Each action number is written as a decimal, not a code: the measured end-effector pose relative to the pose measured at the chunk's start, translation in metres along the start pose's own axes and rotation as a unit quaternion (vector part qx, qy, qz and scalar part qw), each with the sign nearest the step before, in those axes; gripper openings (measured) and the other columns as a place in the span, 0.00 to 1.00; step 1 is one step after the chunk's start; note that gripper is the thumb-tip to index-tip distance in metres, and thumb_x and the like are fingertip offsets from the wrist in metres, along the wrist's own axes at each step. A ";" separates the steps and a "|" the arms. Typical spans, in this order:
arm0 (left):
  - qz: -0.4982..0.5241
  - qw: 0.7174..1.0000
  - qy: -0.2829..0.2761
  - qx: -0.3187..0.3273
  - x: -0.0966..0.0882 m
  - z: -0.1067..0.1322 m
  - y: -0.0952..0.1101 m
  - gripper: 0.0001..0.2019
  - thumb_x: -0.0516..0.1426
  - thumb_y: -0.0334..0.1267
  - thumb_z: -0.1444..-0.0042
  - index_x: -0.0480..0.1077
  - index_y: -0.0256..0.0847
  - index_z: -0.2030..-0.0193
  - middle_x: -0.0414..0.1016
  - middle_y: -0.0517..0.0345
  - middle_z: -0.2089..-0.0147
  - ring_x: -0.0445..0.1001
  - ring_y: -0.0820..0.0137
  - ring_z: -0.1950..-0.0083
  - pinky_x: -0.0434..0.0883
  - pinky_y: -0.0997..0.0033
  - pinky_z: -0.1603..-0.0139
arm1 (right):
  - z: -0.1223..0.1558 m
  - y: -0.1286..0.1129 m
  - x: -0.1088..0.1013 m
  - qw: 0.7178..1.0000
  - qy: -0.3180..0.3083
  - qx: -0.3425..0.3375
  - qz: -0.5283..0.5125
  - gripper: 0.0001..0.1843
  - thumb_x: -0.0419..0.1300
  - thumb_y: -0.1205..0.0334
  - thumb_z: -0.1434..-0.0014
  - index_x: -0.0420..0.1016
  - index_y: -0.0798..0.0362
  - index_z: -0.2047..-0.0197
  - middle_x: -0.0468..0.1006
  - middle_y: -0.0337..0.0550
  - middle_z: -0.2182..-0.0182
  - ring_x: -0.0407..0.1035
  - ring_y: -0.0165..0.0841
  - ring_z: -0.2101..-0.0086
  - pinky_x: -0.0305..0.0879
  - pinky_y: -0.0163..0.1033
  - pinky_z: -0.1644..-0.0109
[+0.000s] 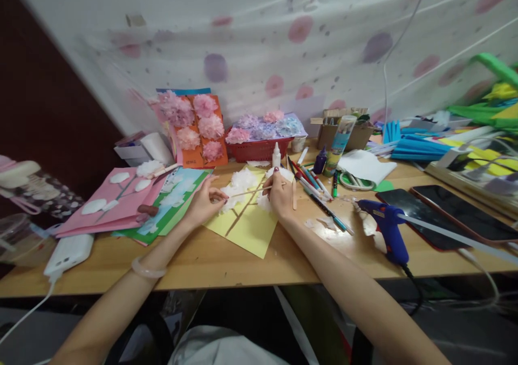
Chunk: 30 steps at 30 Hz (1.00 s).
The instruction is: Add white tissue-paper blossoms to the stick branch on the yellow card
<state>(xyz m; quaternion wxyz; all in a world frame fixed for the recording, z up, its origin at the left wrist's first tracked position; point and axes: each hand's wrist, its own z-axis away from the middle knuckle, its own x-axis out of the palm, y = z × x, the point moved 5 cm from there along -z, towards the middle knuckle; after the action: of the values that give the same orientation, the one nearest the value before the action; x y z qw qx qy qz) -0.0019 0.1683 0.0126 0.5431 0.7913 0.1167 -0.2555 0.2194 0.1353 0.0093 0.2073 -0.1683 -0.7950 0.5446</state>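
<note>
Nearest the camera is a pale grey cloth (226, 349) over the person's lap, with both forearms reaching past it onto the wooden tabletop (194, 270). At the far left, a white power bank (68, 254) lies by the edge, its cable hanging off. Pink card (91, 222) bearing white cut-outs overlaps green card (170, 219), seemingly pushed aside to leave working room. Behind, an orange card (205, 133) of pink tissue-paper flowers leans upright, perhaps to save space.

The left hand (204, 202) has thumb and fingertips drawn together at the near-left end of a thin wooden stick (246, 193); whether they grip it, I cannot tell. Below lies yellow paper (257, 241) with brown branch lines and fluffy white tufts (244, 180), turned cornerwise between the hands, likely for reach from both sides. The right hand (279, 192) pinches the stick's other end, which probably steadies it. A white glue bottle (276, 157) stands upright just beyond, presumably handy.

Rightward, marker pens (311, 184) lie scattered, then a blue glue gun (386, 222) on its side, and two phones (418, 214).
</note>
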 end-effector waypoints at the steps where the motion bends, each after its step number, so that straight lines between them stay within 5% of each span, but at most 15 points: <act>1: -0.014 1.000 0.003 0.006 0.000 0.000 -0.001 0.32 0.60 0.35 0.54 0.56 0.40 0.41 0.79 0.59 0.64 0.78 0.68 0.64 0.72 0.66 0.58 | 0.000 -0.001 -0.001 1.000 0.006 -0.001 -0.005 0.30 0.47 0.46 0.37 0.66 0.50 0.86 0.66 0.37 0.90 0.61 0.29 0.84 0.58 0.35 0.75; 6: -0.049 0.998 0.009 0.024 0.001 -0.001 -0.004 0.31 0.59 0.32 0.53 0.56 0.39 0.40 0.79 0.59 0.64 0.78 0.69 0.63 0.72 0.67 0.58 | 0.002 -0.006 -0.005 0.999 0.034 -0.016 -0.028 0.30 0.47 0.53 0.37 0.64 0.49 0.89 0.62 0.36 0.93 0.59 0.29 0.86 0.59 0.35 0.75; 15: -0.095 0.995 0.015 0.035 0.002 0.000 0.001 0.30 0.58 0.31 0.52 0.57 0.42 0.40 0.79 0.60 0.64 0.78 0.66 0.59 0.70 0.64 0.52 | 0.009 -0.009 0.005 0.998 -0.034 -0.052 -0.001 0.30 0.48 0.46 0.38 0.65 0.49 0.87 0.65 0.36 0.91 0.61 0.28 0.85 0.59 0.35 0.74; 30: -0.093 0.993 0.000 0.074 0.000 -0.003 0.004 0.28 0.58 0.32 0.51 0.61 0.42 0.42 0.81 0.57 0.63 0.77 0.64 0.54 0.66 0.58 0.43 | 0.012 -0.008 0.008 0.996 -0.045 -0.078 0.025 0.31 0.47 0.44 0.37 0.65 0.49 0.87 0.65 0.36 0.90 0.62 0.29 0.85 0.58 0.35 0.75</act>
<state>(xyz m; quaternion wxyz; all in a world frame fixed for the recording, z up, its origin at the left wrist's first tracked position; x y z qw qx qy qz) 0.0005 0.1693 0.0161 0.4565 0.8151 0.1710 -0.3129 0.2065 0.1271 0.0144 0.1434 -0.1790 -0.8394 0.4928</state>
